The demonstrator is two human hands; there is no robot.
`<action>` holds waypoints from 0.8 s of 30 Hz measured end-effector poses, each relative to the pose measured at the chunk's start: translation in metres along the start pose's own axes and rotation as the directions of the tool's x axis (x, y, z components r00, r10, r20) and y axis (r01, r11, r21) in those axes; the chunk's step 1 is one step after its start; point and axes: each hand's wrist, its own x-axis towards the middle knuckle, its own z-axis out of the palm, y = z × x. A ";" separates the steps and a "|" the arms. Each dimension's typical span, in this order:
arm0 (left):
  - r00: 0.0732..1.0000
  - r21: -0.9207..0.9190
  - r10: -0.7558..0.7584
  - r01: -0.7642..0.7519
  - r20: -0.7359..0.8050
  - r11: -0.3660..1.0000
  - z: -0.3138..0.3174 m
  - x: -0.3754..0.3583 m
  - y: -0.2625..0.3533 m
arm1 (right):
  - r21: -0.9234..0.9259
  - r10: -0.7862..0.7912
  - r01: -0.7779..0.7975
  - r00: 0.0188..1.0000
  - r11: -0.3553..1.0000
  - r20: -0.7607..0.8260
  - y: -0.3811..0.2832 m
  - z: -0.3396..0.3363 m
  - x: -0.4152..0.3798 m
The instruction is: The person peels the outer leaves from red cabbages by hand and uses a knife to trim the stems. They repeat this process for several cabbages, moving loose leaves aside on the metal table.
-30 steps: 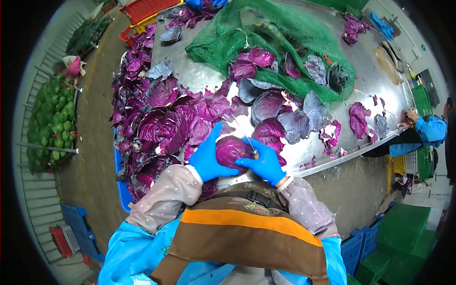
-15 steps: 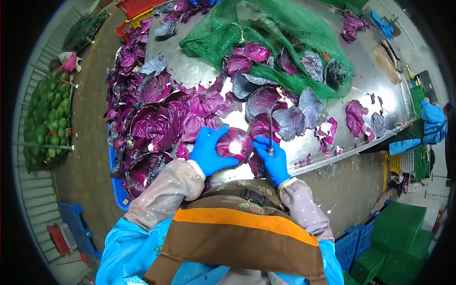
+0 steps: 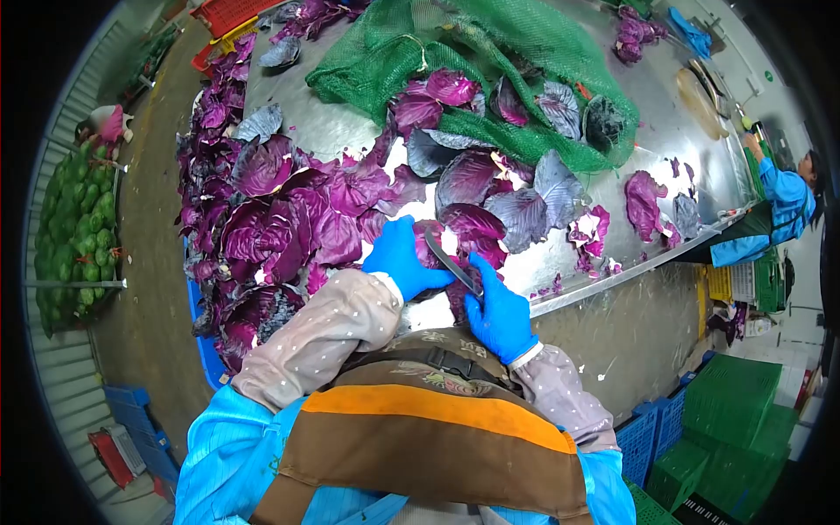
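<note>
My left hand (image 3: 404, 261), in a blue glove, holds a red cabbage (image 3: 428, 248) against the near side of the leaf pile. Closed around a knife (image 3: 451, 265), my right hand (image 3: 502, 311) is just right of the cabbage. The blade slants up and left, with its tip at the cabbage's pale part. Loose purple leaves (image 3: 260, 234) are heaped to the left. Darker outer leaves (image 3: 518, 214) lie beyond my hands, beside a green mesh bag (image 3: 490, 61).
The metal table's edge (image 3: 604, 284) runs along the right. A blue bin (image 3: 203, 337) stands under the leaves at left. A co-worker (image 3: 787, 201) is at far right. Green crates (image 3: 731, 407) stand lower right; bagged green produce (image 3: 79, 232) is far left.
The knife has tilted from upright to a leftward slant and its blade has come to the cabbage. My left hand has shifted right over the cabbage. The whole view has moved slightly.
</note>
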 end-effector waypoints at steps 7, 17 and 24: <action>0.995 0.210 -0.093 0.085 0.030 0.974 -0.002 0.002 0.026 | -0.167 0.086 -0.073 0.994 0.983 0.069 0.026 0.016 0.007; 0.999 0.176 0.006 -0.013 0.040 0.984 0.001 0.007 0.007 | 0.105 0.108 -0.112 0.993 0.988 0.040 0.004 -0.004 0.009; 0.998 0.138 0.052 -0.055 0.024 0.989 -0.001 0.008 0.007 | -0.008 0.073 -0.074 0.997 0.997 -0.020 0.021 0.023 0.022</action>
